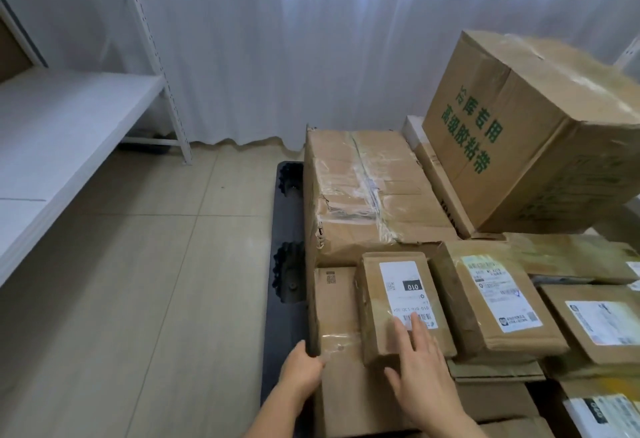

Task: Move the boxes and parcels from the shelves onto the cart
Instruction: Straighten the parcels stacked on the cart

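Cardboard parcel [403, 306] under flat right hand [420, 365] (grip released), left hand [300, 370] grasping box [341, 351] edge

At 9 o'clock we note the shelf [69, 133], with the cart [287, 230] and its load from 3 to 6 o'clock. On the cart, the long taped box [367, 192] lies behind the small labelled parcel [401, 306], which rests on a flat box [341, 344]; a second labelled parcel [495, 299] sits just right of it. At 2 o'clock a large printed box [533, 126] sits tilted atop the stack, and the curtain [294, 39] hangs behind at 12.
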